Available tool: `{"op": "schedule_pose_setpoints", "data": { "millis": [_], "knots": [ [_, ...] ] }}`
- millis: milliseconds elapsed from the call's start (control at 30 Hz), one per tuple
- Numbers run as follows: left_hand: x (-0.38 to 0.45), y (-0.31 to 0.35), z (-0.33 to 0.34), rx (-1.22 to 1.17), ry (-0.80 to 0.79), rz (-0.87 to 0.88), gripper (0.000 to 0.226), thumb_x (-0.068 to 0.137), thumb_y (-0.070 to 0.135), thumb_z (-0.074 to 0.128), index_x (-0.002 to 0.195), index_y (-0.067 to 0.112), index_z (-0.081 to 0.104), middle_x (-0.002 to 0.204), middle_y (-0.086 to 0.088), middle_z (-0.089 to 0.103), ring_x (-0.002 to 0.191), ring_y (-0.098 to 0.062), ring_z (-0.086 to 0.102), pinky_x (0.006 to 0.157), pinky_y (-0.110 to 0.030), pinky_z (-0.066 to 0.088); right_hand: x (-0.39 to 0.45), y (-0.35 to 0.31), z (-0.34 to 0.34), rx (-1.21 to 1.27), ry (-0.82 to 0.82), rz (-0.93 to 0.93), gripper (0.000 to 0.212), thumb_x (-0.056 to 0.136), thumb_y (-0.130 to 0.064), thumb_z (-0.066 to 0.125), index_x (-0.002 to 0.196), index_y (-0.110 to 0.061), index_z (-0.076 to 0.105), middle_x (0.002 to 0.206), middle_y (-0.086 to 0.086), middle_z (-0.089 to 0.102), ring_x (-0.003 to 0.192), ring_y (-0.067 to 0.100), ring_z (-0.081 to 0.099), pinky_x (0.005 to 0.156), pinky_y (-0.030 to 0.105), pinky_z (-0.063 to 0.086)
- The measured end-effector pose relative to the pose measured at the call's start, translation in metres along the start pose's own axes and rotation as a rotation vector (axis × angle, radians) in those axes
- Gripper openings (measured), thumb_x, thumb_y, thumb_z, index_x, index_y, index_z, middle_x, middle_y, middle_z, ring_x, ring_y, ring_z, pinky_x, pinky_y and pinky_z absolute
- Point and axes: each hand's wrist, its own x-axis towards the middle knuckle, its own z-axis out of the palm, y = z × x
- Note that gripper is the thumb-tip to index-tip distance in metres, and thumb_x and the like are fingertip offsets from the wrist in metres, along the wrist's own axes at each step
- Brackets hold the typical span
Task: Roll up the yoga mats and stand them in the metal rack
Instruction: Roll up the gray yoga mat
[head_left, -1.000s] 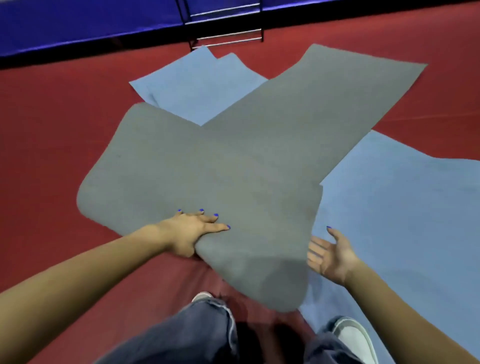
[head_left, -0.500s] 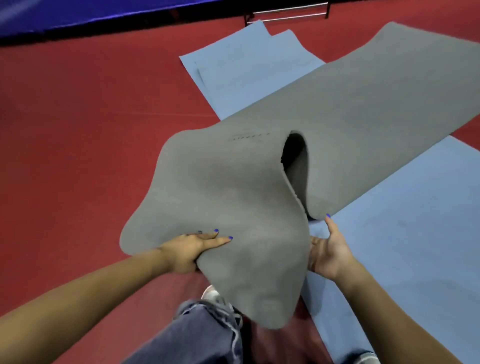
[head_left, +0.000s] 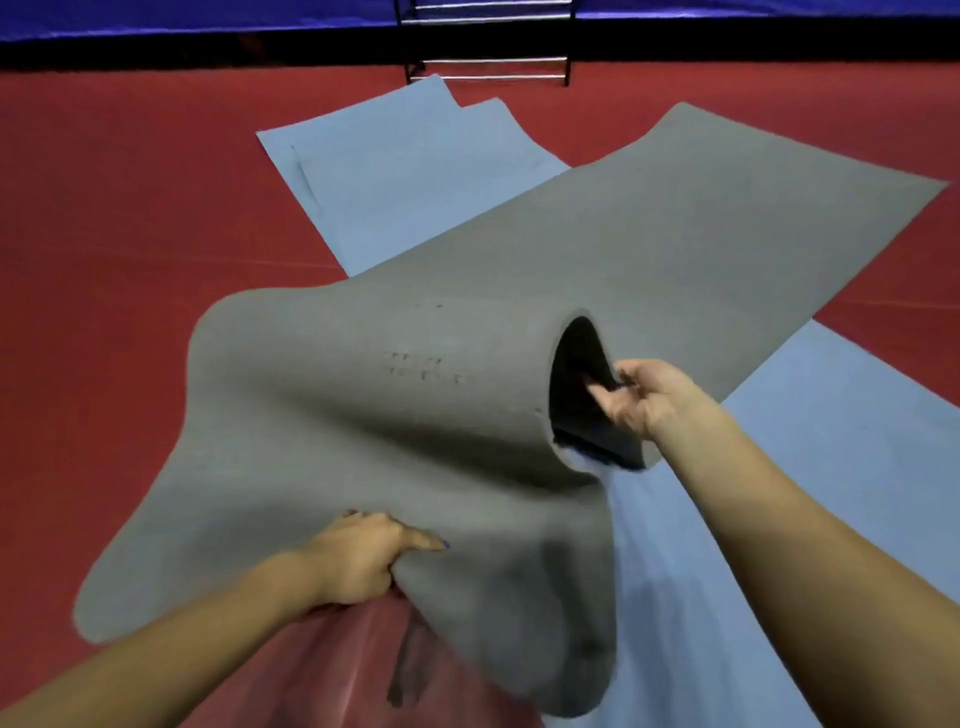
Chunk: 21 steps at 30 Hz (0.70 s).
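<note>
A grey yoga mat (head_left: 649, 249) stretches from the near centre to the far right, its near end lifted and humped into a loose fold. My left hand (head_left: 358, 558) grips the mat's near edge, thumb on top. My right hand (head_left: 641, 397) pinches the mat's right edge at the dark mouth of the fold. Beneath it lie a blue mat (head_left: 410, 171) at the back and another blue mat (head_left: 810, 499) at the right. The metal rack (head_left: 491, 62) stands at the far wall.
Red floor (head_left: 119, 249) surrounds the mats. A blue padded wall (head_left: 197, 18) with a black base runs along the back behind the rack.
The grey mat's near end has risen and the fold has opened wider. My right hand moved up to the fold's mouth and took hold of the edge. The view shifted.
</note>
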Motion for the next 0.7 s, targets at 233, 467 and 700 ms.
{"op": "schedule_pose_setpoints", "data": {
  "millis": [233,467,700],
  "knots": [
    [0.036,0.07,-0.089,-0.094,0.144,0.214,0.069,0.072,0.017,0.044,0.129,0.057,0.042,0.13,0.038,0.047,0.124,0.009,0.044,0.102,-0.019,0.037,-0.104,-0.212,0.011,-0.342,0.196,-1.019,0.028,0.085,0.008,0.057,0.069,-0.013,0.046,0.064,0.001,0.053,0.05,0.005,0.052,0.056,0.027,0.05],
    [0.114,0.2,-0.121,-0.132,0.281,0.467,0.063,0.078,0.012,0.051,0.129,0.048,0.047,0.13,0.024,0.055,0.12,-0.002,0.051,0.098,-0.021,0.04,-0.154,-0.26,-0.2,-0.488,0.527,-0.769,0.08,0.079,-0.069,0.051,0.145,-0.029,0.032,0.126,0.004,0.044,0.107,0.026,0.052,0.092,0.043,0.038],
    [0.17,0.261,-0.07,0.123,0.245,0.247,0.054,0.075,0.024,0.054,0.128,0.031,0.045,0.129,0.003,0.058,0.119,-0.025,0.053,0.095,-0.034,0.043,-0.09,-0.082,-0.321,-0.396,0.521,-0.286,0.063,0.071,-0.029,0.076,0.119,0.002,0.05,0.087,0.014,0.059,0.068,0.029,0.059,0.055,0.03,0.044]
  ]
}}
